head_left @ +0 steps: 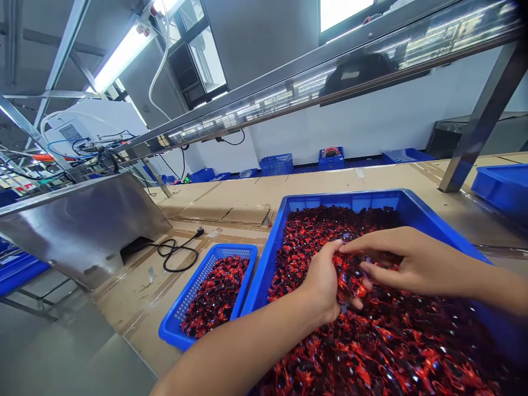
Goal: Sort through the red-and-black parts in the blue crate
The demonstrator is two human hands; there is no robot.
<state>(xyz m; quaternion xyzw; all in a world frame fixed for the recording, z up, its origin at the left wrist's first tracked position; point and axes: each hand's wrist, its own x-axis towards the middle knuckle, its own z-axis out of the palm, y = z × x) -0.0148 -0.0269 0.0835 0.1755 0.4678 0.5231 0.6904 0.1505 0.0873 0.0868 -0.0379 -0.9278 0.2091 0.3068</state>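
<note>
A large blue bin (264, 264) is filled with small, glossy red-and-black pieces (379, 341); they look like small plastic parts, but their exact kind is unclear. Over this heap my left hand (325, 283) is cupped, with its palm turned inward and several of the pieces in it. My right hand (406, 258) reaches in from the right, its thumb and forefinger spread apart above the left palm. The right fingertips come close to the left fingertips. Its other fingers are partly hidden.
Left of the bin stands a smaller blue perforated basket (177, 313) of similar pieces. A black power cord (177, 253) lies on the cardboard-covered table (223, 206). A metal post (474, 121) rises at the right, near another blue bin (503, 184). A metal housing (78, 220) stands left.
</note>
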